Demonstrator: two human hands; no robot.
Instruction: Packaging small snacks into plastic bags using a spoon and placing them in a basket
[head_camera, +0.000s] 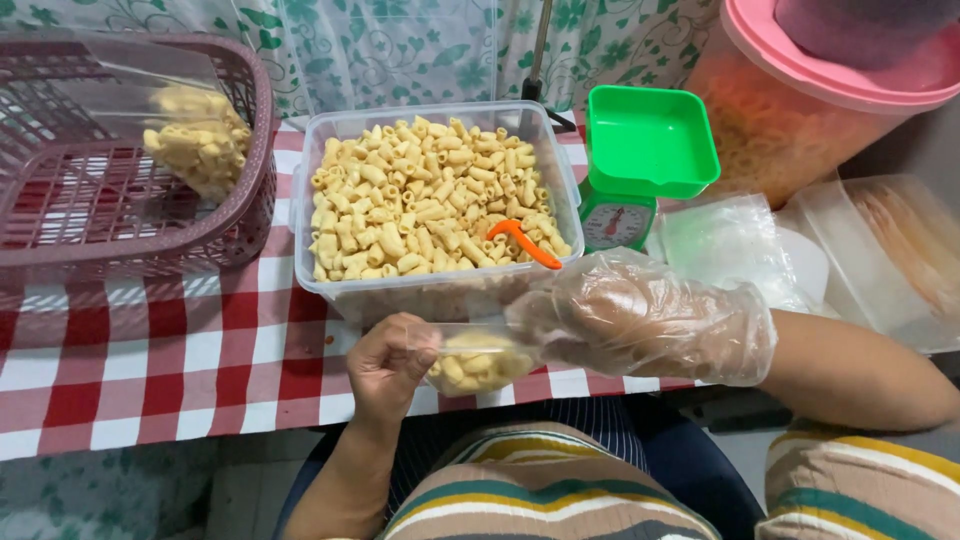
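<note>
A small clear plastic bag of dry macaroni (476, 362) hangs between both hands in front of the table edge. My bare left hand (388, 362) pinches its left side. My right hand (640, 315), in a loose clear plastic glove, grips its right side near the top. Just behind them stands a clear rectangular tub (435, 290) heaped with the same macaroni, with an orange scoop handle (525, 243) sticking out of the pasta at its right.
A maroon plastic basket (250, 200) at the left holds a filled pasta bag (198, 135). A green kitchen scale (640, 150) stands right of the tub, with loose clear bags (730, 240) beside it and a large pink-lidded container (790, 100) behind. A red-checked cloth (150, 360) covers the table.
</note>
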